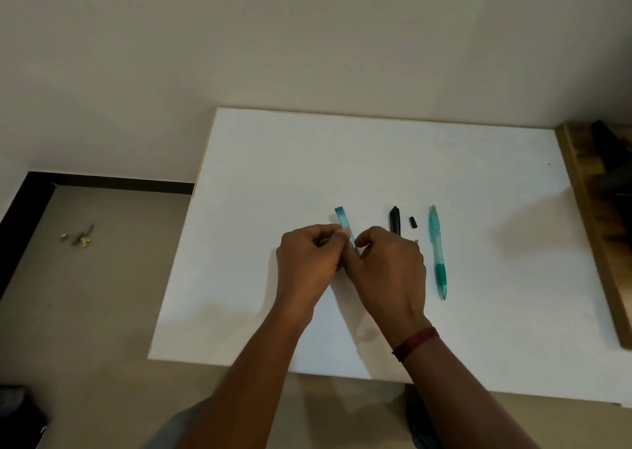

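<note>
Over the middle of the white table (273,161), my left hand (307,260) and my right hand (390,270) meet around a translucent blue pen barrel (343,222). Its upper end sticks out above my fingers; the lower part is hidden between the hands. Fingers of both hands curl round it. A black pen piece (395,220) lies just beyond my right hand, a small black cap (413,223) to its right. Further right lies a whole teal pen (437,251), tip toward me.
A wooden board (595,229) with dark objects borders the table's right edge. Small bits of debris (79,237) lie on the beige floor at left. A wall runs behind the table, with a dark skirting strip (123,183) at floor level.
</note>
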